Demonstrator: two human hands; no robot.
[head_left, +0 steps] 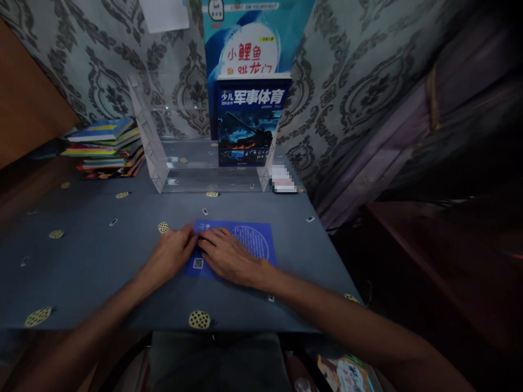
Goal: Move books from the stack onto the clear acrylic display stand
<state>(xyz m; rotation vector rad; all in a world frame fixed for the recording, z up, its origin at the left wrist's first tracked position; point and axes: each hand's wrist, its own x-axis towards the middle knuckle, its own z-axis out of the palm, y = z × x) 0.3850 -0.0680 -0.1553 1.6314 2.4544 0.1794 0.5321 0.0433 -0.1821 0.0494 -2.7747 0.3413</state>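
Observation:
A blue-purple booklet [251, 239] with white print, a circle outline and a small square code lies flat on the grey-blue tablecloth [102, 261]. My left hand [174, 249] is at the booklet's left edge, its fingers bent and close together; whether they pinch the edge is hidden. My right hand [229, 255] rests across the booklet's middle, palm down, with its fingertips at the same left edge, touching or nearly touching my left fingers.
Behind the booklet stands a clear acrylic rack [149, 133] holding a dark military book [247, 128] and a taller teal book [253, 32]. A stack of books [106, 147] is at the back left. A blurred-out small object [285, 179] sits right of the rack.

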